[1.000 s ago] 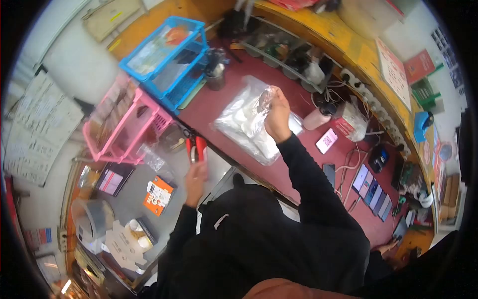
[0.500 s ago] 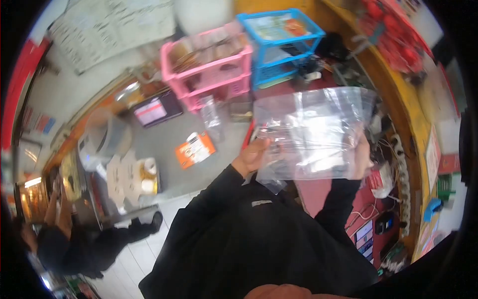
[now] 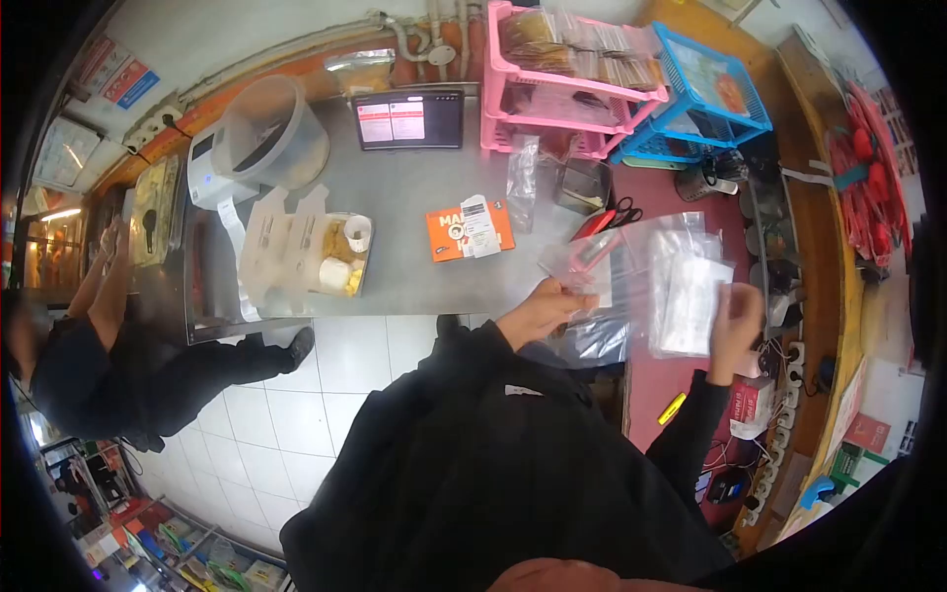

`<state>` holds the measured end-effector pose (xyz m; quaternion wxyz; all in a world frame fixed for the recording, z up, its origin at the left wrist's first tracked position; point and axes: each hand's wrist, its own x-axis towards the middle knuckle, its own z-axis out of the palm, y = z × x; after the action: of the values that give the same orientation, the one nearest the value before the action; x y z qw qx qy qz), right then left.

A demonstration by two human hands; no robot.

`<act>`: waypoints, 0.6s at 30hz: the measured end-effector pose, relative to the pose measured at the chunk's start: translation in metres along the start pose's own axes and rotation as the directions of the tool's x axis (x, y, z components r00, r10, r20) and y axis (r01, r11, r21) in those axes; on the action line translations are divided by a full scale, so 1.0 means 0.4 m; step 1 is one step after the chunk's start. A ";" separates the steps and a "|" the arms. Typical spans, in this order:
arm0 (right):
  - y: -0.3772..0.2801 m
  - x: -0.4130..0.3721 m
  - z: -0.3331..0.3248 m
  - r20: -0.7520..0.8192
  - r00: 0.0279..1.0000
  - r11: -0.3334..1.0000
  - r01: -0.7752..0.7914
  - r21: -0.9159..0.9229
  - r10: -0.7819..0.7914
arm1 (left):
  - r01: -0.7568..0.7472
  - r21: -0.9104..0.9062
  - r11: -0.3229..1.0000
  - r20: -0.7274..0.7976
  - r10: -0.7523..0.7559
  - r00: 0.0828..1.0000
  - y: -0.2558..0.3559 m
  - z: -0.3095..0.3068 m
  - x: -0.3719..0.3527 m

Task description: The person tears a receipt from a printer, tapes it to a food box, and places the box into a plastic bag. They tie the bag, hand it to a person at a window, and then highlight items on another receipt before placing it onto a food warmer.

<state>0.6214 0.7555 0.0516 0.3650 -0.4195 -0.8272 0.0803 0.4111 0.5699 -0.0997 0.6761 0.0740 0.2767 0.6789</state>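
A clear plastic bag stretches between my two hands above the counter. My left hand is closed on its lower left side, fingers pinched together. My right hand grips the right side, where the plastic looks layered and whitish with glare. Red-handled scissors lie just beyond the bag, partly covered by it. To the left on the counter is an orange card with white paper labels on top.
On the metal counter stand an open food box, a clear tub, a label printer and a tablet. Pink and blue racks rise behind. Another person's arms reach in at far left.
My view has swung, showing more of the counter and floor on the left. The bag, earlier spread broad and flat between my hands, is now bunched toward my right hand.
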 end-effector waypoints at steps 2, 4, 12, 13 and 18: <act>-0.124 -0.065 0.041 0.461 0.886 0.960 -0.170 0.221 0.050 | 0.094 -0.064 0.994 0.018 -0.093 0.996 0.005 0.047 -0.015; -0.264 -0.139 0.111 0.632 0.769 0.901 -0.203 0.384 -0.096 | 0.137 -0.159 0.978 0.071 -0.127 0.989 -0.020 0.077 -0.011; -0.180 -0.201 0.058 0.556 0.831 0.975 -0.115 0.193 -0.012 | -0.056 0.946 0.320 -0.115 0.490 0.864 0.131 -0.199 -0.128; -0.221 -0.209 0.052 0.521 0.853 0.976 -0.101 0.192 -0.015 | -0.118 0.943 0.310 -0.091 0.585 0.806 0.133 -0.179 -0.134; -0.156 -0.306 0.180 0.566 0.818 0.939 -0.266 0.218 0.100 | -0.457 0.887 -0.062 0.321 0.794 0.516 0.030 -0.172 -0.077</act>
<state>0.5802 0.6364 -0.0384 0.1609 -0.3998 -0.8312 0.3512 0.3701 0.5224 -0.1431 0.0508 0.4541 0.6311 0.6268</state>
